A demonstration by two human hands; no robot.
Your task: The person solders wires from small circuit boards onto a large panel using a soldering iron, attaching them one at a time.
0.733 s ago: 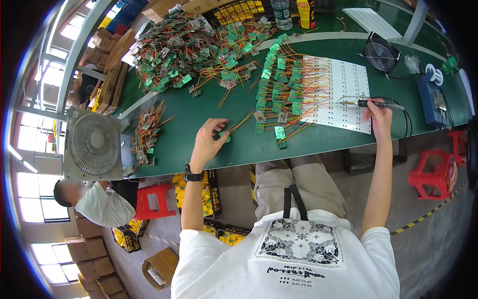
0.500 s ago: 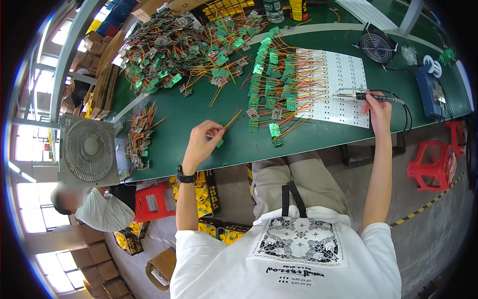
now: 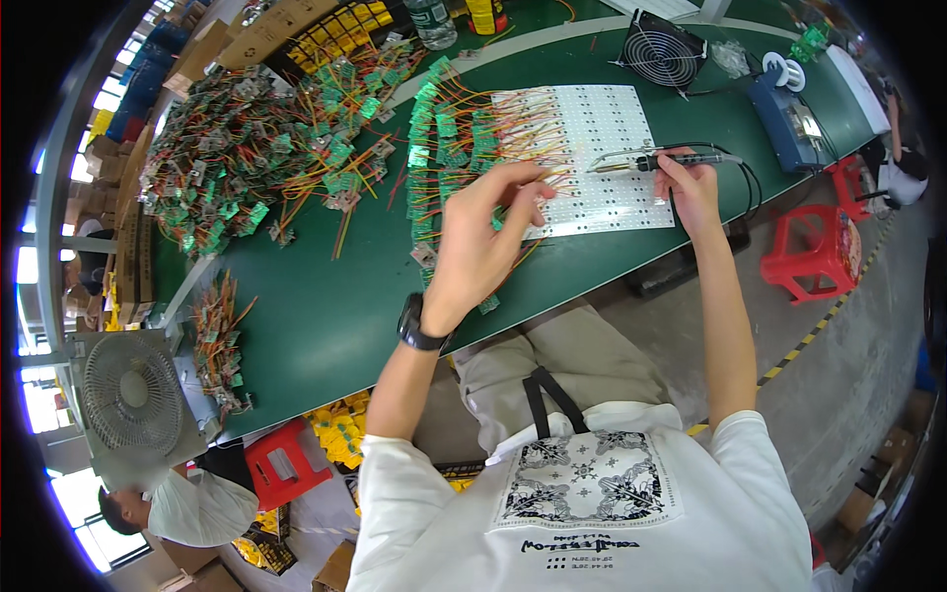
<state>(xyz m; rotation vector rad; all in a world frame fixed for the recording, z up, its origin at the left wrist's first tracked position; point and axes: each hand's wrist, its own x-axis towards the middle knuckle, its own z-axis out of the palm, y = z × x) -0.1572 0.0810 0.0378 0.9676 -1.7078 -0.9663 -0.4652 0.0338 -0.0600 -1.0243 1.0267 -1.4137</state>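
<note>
In my right hand (image 3: 691,187) is a soldering iron (image 3: 702,159), its metal tip pointing left over the white perforated board (image 3: 621,202). A thin metal tube runs alongside the tip, and a dark cable trails off to the right. My left hand (image 3: 483,232) is pinched at the board's left part, closed on the thin wires of a small circuit board; that circuit board is mostly hidden by the hand. Rows of small green circuit boards (image 3: 422,128) lie left of the white board, their red and yellow wires (image 3: 528,123) reaching across its left part.
A large heap of wired circuit boards (image 3: 212,148) covers the back left, with a smaller bundle (image 3: 219,340) nearer. Behind the white board stands a black fan (image 3: 663,54). At right are a blue soldering station (image 3: 784,118) and a solder spool (image 3: 784,71). Another person (image 3: 202,508) sits at left.
My left hand has carried the wires from the bare green tabletop over to the white board. The whole view has shifted, while my right hand keeps the soldering iron above the board.
</note>
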